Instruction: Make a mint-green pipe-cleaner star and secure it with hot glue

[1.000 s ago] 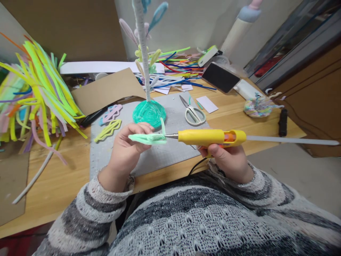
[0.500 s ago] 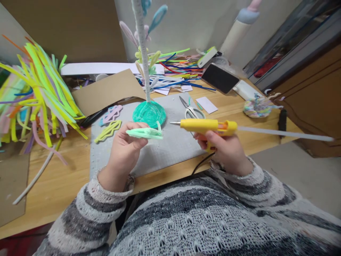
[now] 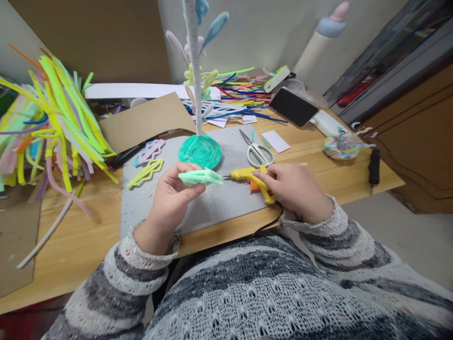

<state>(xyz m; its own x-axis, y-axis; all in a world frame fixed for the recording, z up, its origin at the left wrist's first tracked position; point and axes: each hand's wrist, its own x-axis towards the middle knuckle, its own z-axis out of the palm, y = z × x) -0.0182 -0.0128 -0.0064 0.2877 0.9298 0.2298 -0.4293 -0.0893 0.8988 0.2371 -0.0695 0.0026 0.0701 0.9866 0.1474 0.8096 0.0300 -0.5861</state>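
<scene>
Between the thumb and fingers of my left hand (image 3: 173, 198) is a mint-green bent pipe-cleaner piece (image 3: 200, 177). My right hand (image 3: 295, 186) grips a yellow glue gun (image 3: 247, 174) at its rear, lying lower on the mat with its nozzle pointing left. The nozzle tip is close to the green piece's right end; whether they touch I cannot tell. Behind my left hand stands a white wrapped stem (image 3: 197, 94) on a round teal coiled base (image 3: 200, 152), with looped pipe-cleaner petals (image 3: 214, 27). Zigzag yellow (image 3: 146, 173) and pink-purple (image 3: 152, 151) pipe-cleaner pieces lie to the left.
Scissors (image 3: 260, 153) lie on the grey cutting mat (image 3: 212, 208) beyond the glue gun. A large bundle of pipe cleaners (image 3: 60, 118) fills the left side. Farther back are cardboard (image 3: 148, 115), loose pipe cleaners (image 3: 240, 99) and a phone (image 3: 293, 106).
The glue gun has been lowered and its grip has shifted toward the rear, its long glue stick now mostly hidden behind my right hand. The green piece has moved slightly right.
</scene>
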